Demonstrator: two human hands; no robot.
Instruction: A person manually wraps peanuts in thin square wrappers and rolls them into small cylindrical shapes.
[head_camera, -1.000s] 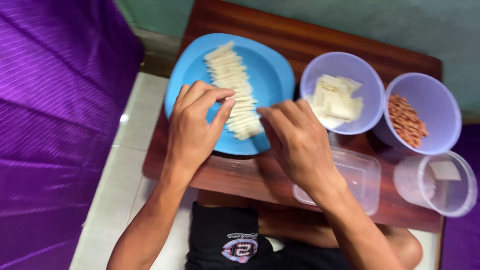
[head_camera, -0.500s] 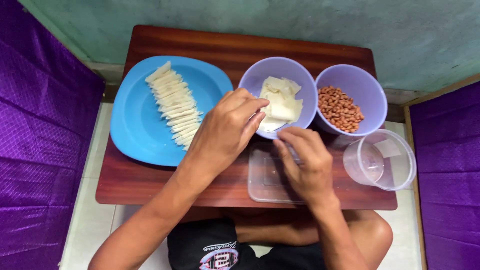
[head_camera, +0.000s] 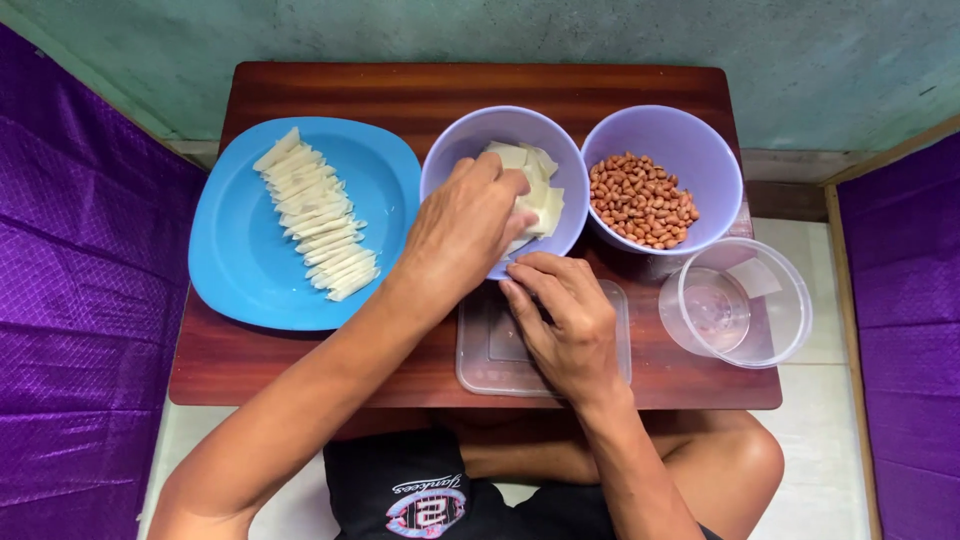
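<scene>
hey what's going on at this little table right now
A person sits at a low wooden table. The left hand reaches into a purple bowl of pale square sheets. The right hand rests on a clear flat lid just below that bowl. A blue plate holds a row of rolled pale sticks; a second bowl holds peanuts.

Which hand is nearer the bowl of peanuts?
Right. The right hand rests on the clear lid, just below-left of the peanut bowl. The left hand is further left, inside the wrapper bowl.
</scene>
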